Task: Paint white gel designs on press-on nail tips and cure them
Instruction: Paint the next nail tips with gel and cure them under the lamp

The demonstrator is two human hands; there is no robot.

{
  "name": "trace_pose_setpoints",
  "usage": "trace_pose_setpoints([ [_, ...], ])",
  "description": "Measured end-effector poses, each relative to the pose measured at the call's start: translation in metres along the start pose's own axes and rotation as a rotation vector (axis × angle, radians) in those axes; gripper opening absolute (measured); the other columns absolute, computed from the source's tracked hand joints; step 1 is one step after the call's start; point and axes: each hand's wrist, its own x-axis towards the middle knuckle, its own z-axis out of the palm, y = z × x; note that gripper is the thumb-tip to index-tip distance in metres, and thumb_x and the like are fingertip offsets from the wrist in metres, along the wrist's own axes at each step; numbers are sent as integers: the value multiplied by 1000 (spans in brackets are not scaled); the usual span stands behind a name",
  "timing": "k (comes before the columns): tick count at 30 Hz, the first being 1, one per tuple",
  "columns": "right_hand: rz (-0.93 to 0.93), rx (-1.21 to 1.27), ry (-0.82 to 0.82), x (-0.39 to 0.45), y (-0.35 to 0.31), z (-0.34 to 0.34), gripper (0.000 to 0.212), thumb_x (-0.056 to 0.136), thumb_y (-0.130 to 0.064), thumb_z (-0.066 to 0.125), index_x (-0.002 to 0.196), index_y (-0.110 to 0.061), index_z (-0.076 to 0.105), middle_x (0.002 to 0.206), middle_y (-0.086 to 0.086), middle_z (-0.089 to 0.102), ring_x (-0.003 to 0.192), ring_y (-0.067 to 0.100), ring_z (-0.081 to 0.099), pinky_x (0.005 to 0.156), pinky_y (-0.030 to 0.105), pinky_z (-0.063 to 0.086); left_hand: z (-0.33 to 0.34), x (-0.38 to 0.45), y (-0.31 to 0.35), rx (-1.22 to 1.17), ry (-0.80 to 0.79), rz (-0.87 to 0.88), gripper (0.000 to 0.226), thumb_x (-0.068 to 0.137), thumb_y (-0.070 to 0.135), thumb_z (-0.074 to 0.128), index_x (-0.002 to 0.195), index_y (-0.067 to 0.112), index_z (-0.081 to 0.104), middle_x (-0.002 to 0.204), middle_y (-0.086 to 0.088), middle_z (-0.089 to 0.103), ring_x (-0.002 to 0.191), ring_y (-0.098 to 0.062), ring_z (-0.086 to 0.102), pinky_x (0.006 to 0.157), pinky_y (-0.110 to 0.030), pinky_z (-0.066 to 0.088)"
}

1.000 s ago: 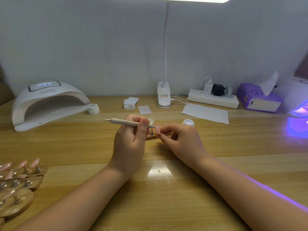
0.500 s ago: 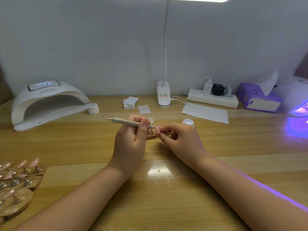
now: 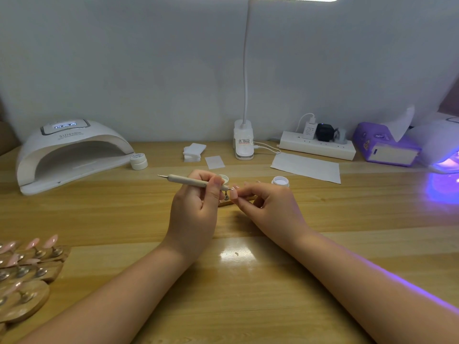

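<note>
At the middle of a wooden table [image 3: 323, 281], a person's left hand [image 3: 193, 214] pinches a beige dotting pen [image 3: 191, 181] between thumb and fingers, its fine tip touching a pale pink nail tip [image 3: 234, 194]. The right hand [image 3: 268, 209] pinches that nail tip from the other side, holding it just above a small wooden stand [image 3: 224, 202] that shows between the two hands. An open white gel jar [image 3: 280, 181] sits just behind the right hand, with a second small pot [image 3: 224, 179] partly hidden behind the left. More pink nail tips on wooden holders [image 3: 27, 269] crowd the near left edge. A white curing lamp [image 3: 69, 152] stands at back left; another lamp [image 3: 444, 150] glows violet at far right, beside a purple tissue box [image 3: 382, 147].
</note>
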Motion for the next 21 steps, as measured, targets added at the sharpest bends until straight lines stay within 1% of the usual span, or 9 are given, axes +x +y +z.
trace_pose_setpoints([
  [6, -6, -6, 0, 0, 0, 0, 9, 87, -24, 71, 94, -27, 76, 89, -21, 70, 57, 9, 53, 82, 23, 44, 1, 0, 0, 7, 12, -7, 15, 97, 30, 45, 85, 30, 55, 72, 10, 64, 70, -1, 63, 61, -10, 47],
  [10, -6, -12, 3, 0, 1, -1, 10, 87, -25, 71, 95, -28, 75, 89, -20, 71, 59, 9, 54, 70, 21, 45, 0, 0, -1, 14, 11, 2, 16, 98, 28, 46, 84, 30, 54, 72, 9, 64, 70, -1, 62, 61, -10, 46],
  [13, -9, -11, 5, 0, 1, 0, 10, 87, -26, 70, 94, -29, 75, 88, -20, 71, 59, 7, 53, 65, 28, 50, 0, 0, -3, 18, 7, 4, 16, 98, 29, 46, 85, 30, 55, 72, 11, 64, 71, -1, 63, 61, -11, 47],
  [15, -13, -9, 5, 1, 2, 0, 9, 87, -25, 71, 94, -29, 75, 89, -20, 71, 60, 6, 55, 68, 29, 51, 0, 0, -4, 18, 8, 6, 15, 98, 28, 46, 85, 29, 55, 73, 11, 64, 71, -1, 63, 61, -11, 47],
  [18, -17, -7, 7, 1, 2, 0, 9, 87, -25, 71, 94, -28, 76, 90, -20, 71, 59, 4, 55, 80, 23, 46, 1, 1, -4, 15, 12, 2, 15, 96, 31, 45, 85, 29, 55, 74, 8, 65, 71, -2, 63, 62, -12, 48],
  [21, -15, -7, 10, -1, 2, 0, 9, 87, -25, 71, 94, -28, 76, 87, -24, 68, 59, 3, 54, 83, 23, 43, 1, 1, -5, 12, 17, -6, 15, 95, 33, 44, 84, 30, 54, 74, 9, 65, 71, -3, 63, 62, -14, 49],
])
